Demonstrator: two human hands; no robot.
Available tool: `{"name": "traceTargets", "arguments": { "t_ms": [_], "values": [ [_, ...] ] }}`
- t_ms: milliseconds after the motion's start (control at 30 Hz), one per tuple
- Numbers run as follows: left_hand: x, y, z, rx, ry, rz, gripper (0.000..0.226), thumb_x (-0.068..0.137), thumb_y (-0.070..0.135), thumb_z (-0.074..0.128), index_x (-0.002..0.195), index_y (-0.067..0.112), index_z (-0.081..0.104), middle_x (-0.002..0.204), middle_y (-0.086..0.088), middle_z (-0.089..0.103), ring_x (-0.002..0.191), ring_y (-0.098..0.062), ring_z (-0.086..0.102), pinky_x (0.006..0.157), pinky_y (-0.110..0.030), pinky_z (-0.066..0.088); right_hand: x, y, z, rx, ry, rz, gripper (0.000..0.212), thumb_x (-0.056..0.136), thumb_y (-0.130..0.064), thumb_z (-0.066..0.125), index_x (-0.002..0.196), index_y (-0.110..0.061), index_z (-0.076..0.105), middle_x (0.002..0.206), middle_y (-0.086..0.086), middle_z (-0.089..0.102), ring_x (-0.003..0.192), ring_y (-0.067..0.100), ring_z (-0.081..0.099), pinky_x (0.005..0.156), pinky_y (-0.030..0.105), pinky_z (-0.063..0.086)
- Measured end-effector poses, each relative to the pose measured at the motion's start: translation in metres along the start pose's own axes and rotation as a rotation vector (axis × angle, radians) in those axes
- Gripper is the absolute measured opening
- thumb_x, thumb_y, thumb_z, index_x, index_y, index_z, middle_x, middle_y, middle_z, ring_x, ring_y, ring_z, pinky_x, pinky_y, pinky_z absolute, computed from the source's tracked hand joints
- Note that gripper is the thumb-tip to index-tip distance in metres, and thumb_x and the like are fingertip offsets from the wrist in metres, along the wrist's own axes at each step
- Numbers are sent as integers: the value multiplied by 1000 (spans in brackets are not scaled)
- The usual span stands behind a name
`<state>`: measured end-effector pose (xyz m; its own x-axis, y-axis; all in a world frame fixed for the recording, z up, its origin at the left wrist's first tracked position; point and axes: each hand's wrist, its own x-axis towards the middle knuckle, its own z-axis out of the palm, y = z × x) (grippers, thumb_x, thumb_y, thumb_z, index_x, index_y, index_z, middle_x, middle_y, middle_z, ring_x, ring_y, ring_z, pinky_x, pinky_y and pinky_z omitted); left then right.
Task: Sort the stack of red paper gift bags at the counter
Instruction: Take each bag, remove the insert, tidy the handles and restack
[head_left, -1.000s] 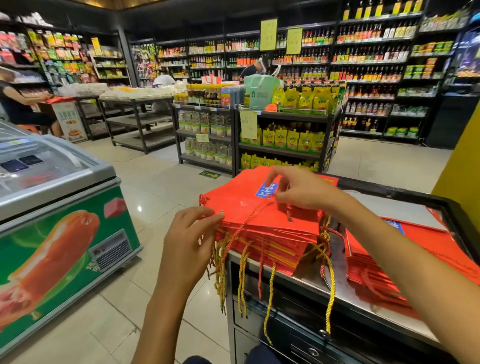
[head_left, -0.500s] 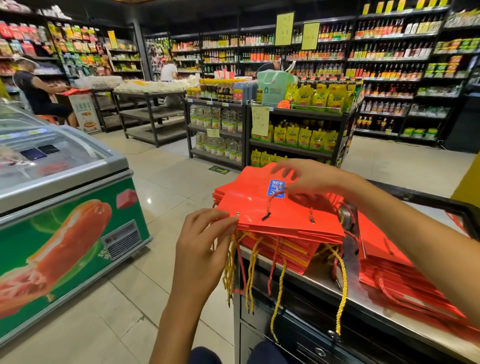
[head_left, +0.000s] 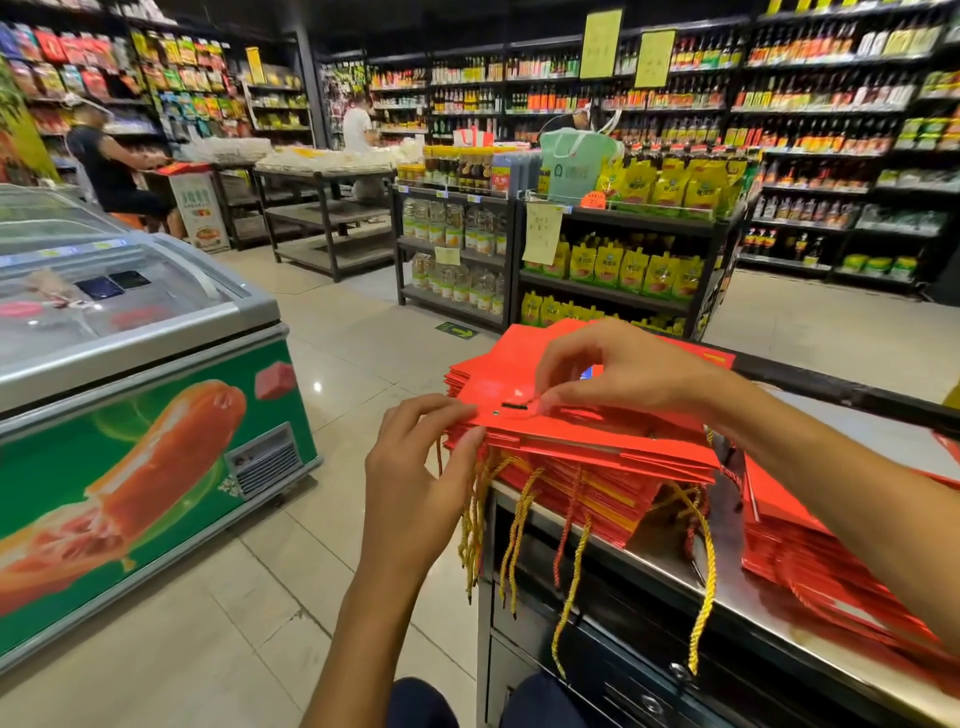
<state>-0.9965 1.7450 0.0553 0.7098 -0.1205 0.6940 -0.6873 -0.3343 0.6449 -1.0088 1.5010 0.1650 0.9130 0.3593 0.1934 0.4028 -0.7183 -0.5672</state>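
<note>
Since a moment ago your right hand (head_left: 618, 376) dropped onto the top gift bag (head_left: 582, 415), fingertips pinched at its near edge; your left hand (head_left: 415, 467) pinches the stack's left corner, closer.

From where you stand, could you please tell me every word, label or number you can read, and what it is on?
None can be read.
Yellow hanging signs: handwriting, too blurred.
Paper note on the shelf: too blurred.
Yellow pouches: labels too small.
Freezer side: white characters, blurred.
Floor sticker: too small.
Blue label on the top red bag: mostly hidden by the right hand.
</note>
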Motion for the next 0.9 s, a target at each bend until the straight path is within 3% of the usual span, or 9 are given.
{"name": "traceTargets", "arguments": {
  "t_ms": [167, 400, 633, 733, 900],
  "values": [
    [2, 1, 1, -30, 8, -24, 17, 94, 23, 74, 110, 20, 78, 112, 10, 66, 109, -16, 64, 90, -42, 55, 9, -13, 0, -71, -45, -27, 11, 94, -26, 73, 102, -32, 79, 80, 0, 73, 76, 25, 67, 80, 52, 52],
    [1, 1, 0, -30, 10, -14, 18, 94, 25, 74, 111, 20, 78, 112, 11, 67, 111, -15, 63, 89, -37, 56, 19, -13, 9, -109, -37, -8, 8, 88, -33, 80, 96, -31, 81, 84, -4, 76, 78, 25, 67, 75, 53, 51],
    [-1, 0, 0, -19, 7, -2, 24, 94, 31, 70, 112, 18, 78, 114, 8, 68, 113, -16, 63, 89, -32, 55, 24, -17, 12, -88, -27, -4, 11, 95, -39, 70, 96, -29, 76, 85, 3, 75, 77, 20, 69, 76, 49, 54],
    [-1, -1, 1, -16, 23, 11, 22, 94, 30, 71, 110, 17, 78, 112, 7, 69, 112, -17, 64, 89, -34, 55, 26, -18, 11, -70, -11, -10, 11, 96, -35, 71, 94, -25, 76, 79, 6, 71, 68, 22, 66, 71, 48, 53],
    [-2, -2, 2, -8, 34, 27, 22, 95, 31, 70, 111, 19, 78, 113, 8, 69, 112, -16, 63, 88, -37, 56, 27, -18, 15, -49, -11, -6, 12, 95, -37, 71, 91, -27, 76, 78, 4, 73, 73, 24, 68, 73, 49, 54]
  ]
}}
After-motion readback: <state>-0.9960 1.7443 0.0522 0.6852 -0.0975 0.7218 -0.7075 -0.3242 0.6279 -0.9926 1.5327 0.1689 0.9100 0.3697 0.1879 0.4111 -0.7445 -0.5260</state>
